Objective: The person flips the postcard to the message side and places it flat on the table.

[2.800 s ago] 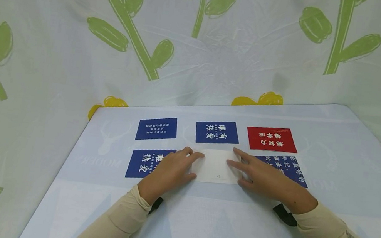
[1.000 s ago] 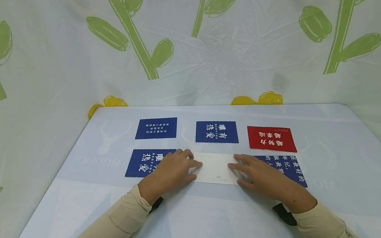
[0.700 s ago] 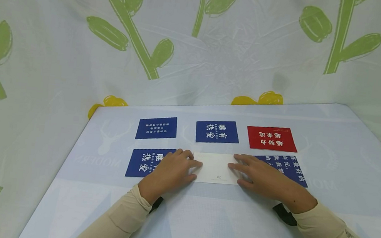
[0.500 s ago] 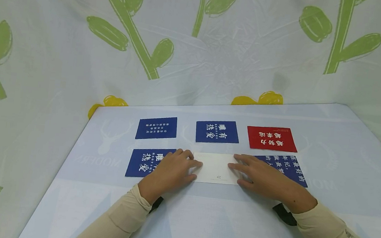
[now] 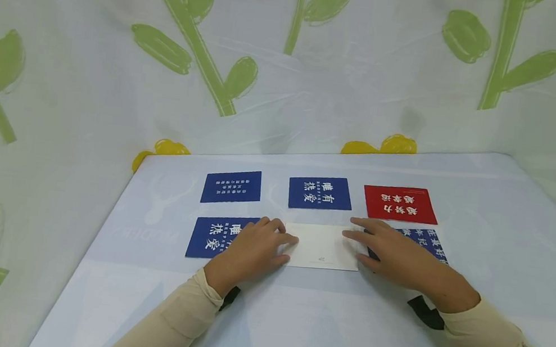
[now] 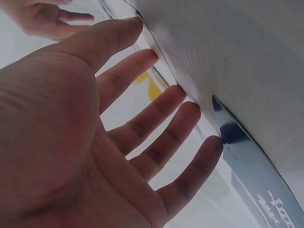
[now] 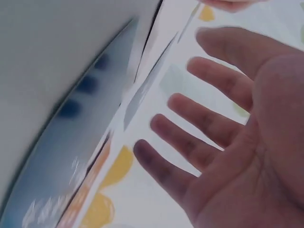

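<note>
A white card (image 5: 321, 246) with a small printed mark lies flat on the table, between my two hands in the head view. At its left edge my left hand (image 5: 252, 250) rests with relaxed fingers; in the left wrist view the fingertips (image 6: 192, 109) touch down along the edge. My right hand (image 5: 396, 256) hovers by the card's right side, fingers spread; the right wrist view shows its fingertips (image 7: 142, 147) raised off the surface. Beneath the left hand a blue card (image 5: 206, 236) with white characters is partly covered. Another blue card (image 5: 431, 240) is mostly hidden under the right hand.
Behind the hands, a back row holds a blue card (image 5: 222, 190) at left, a second blue card (image 5: 298, 192) in the middle and a red card (image 5: 399, 214) at right. The pale table (image 5: 293, 322) meets a leaf-patterned curtain (image 5: 316, 104) at its far edge.
The white card has shifted slightly toward me since the earliest frame. My right hand has just lifted from the card's right edge and moved right; the left hand has stayed put.
</note>
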Demonstrator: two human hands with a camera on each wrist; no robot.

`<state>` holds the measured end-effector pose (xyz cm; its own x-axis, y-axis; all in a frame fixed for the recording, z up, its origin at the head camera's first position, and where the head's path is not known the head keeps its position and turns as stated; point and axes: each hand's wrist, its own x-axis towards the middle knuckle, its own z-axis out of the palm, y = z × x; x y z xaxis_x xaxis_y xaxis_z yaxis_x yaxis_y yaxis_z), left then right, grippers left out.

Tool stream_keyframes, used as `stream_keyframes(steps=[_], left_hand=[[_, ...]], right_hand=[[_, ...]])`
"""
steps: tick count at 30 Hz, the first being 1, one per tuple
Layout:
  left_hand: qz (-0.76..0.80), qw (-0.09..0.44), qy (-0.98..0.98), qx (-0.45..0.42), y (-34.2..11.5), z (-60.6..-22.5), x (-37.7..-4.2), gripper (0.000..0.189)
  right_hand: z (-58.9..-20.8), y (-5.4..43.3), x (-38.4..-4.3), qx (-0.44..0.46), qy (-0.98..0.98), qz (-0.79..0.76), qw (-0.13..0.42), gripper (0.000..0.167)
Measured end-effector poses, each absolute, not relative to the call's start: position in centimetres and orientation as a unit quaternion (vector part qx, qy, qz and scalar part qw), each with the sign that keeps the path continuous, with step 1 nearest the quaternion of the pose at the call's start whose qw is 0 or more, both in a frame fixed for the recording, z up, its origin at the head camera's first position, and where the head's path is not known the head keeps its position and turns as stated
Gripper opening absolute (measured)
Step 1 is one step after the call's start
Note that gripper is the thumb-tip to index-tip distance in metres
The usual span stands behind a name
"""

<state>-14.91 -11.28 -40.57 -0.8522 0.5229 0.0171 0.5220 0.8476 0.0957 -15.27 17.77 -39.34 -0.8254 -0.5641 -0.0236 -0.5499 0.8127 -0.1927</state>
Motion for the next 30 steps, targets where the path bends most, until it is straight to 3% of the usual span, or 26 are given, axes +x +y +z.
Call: stream_keyframes(steps=[12,30], left_hand=[[0.029,0.007,0.960,0.278,-10.6,-40.1,-15.0,0.036],[0.031,0.003,0.961,0.275,-10.9,-40.7,-15.0,0.038]], right_hand=[[-39.5,22.9,-15.0,-0.257,0.963,-0.069,0.033,0.056],[-40.2,25.6,-15.1,-0.230,0.966,-0.099,0.066,0.069]])
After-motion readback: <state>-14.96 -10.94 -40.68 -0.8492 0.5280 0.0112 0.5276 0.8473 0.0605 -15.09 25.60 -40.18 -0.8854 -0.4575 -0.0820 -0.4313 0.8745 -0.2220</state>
